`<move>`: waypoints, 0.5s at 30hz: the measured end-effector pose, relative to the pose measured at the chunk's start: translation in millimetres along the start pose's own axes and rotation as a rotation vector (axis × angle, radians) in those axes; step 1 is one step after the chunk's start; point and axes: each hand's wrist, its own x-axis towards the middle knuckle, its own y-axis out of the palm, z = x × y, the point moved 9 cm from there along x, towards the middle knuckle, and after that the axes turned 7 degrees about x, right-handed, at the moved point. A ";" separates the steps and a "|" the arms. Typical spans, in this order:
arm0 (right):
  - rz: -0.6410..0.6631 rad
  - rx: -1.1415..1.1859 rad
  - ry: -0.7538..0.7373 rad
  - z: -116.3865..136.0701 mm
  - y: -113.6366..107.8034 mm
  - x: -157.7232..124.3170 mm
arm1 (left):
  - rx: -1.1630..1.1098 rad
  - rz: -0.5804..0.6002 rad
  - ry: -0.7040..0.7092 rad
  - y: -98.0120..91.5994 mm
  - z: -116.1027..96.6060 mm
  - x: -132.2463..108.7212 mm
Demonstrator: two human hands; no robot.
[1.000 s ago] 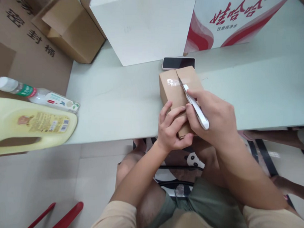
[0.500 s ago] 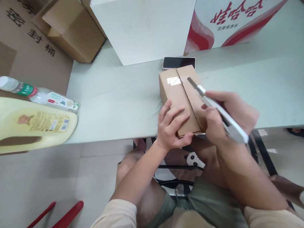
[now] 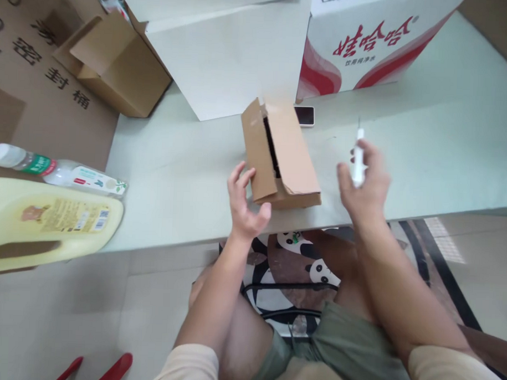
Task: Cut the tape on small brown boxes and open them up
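Observation:
A small brown cardboard box (image 3: pixel 294 152) rests near the table's front edge, its top flaps parted along a dark gap that hides the contents. My left hand (image 3: pixel 245 203) is at the box's left front corner, fingers spread and curved, seeming to touch the left flap. To the right of the box, my right hand (image 3: pixel 366 180) is raised, wrapped round a white utility knife (image 3: pixel 358 160). The knife's blade sticks out, pointing away from me. Motion blurs this hand a little.
A phone (image 3: pixel 306 116) lies behind the box, before a large white box (image 3: pixel 228 61) and a red-and-white carton (image 3: pixel 366 50). At left are an open cardboard box (image 3: pixel 125 63), a plastic bottle (image 3: pixel 66 172) and a yellow jug (image 3: pixel 69 222). The pale green tabletop (image 3: pixel 179 171) lies between.
The box's flaps have come apart where the seam was closed. My right hand has moved right with the knife, away from the box. My left hand has loosened and shifted left.

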 end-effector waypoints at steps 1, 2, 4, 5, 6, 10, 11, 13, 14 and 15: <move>0.106 -0.105 0.054 -13.6 13.6 -2.8 | 0.002 -0.006 -0.040 -3.5 9.3 0.7; 0.200 -0.205 0.109 -25.8 24.9 -6.7 | 0.006 -0.011 -0.075 -6.4 17.4 1.3; 0.324 -0.363 0.205 -42.8 37.5 -14.6 | 0.012 -0.018 -0.121 -9.9 29.3 2.2; 0.371 -0.412 0.236 -47.1 41.0 -18.1 | 0.009 -0.020 -0.135 -10.6 33.5 2.5; 0.406 -0.441 0.252 -48.7 43.3 -20.9 | -0.001 -0.022 -0.145 -10.7 37.0 2.6; 0.434 -0.440 0.190 -45.1 48.3 -27.9 | -0.042 -0.079 -0.228 -15.7 51.6 3.2; 0.424 -0.420 0.152 -44.2 50.1 -29.5 | -0.051 -0.113 -0.279 -19.8 56.8 3.1; 0.398 -0.345 0.058 -41.9 55.0 -33.3 | -0.114 -0.205 -0.452 -30.3 71.2 0.5; 0.388 -0.288 0.001 -39.4 57.8 -35.2 | -0.173 -0.244 -0.568 -34.1 79.6 -2.8; 0.389 -0.218 -0.060 -35.5 61.1 -37.4 | -0.242 -0.271 -0.689 -36.2 87.6 -7.2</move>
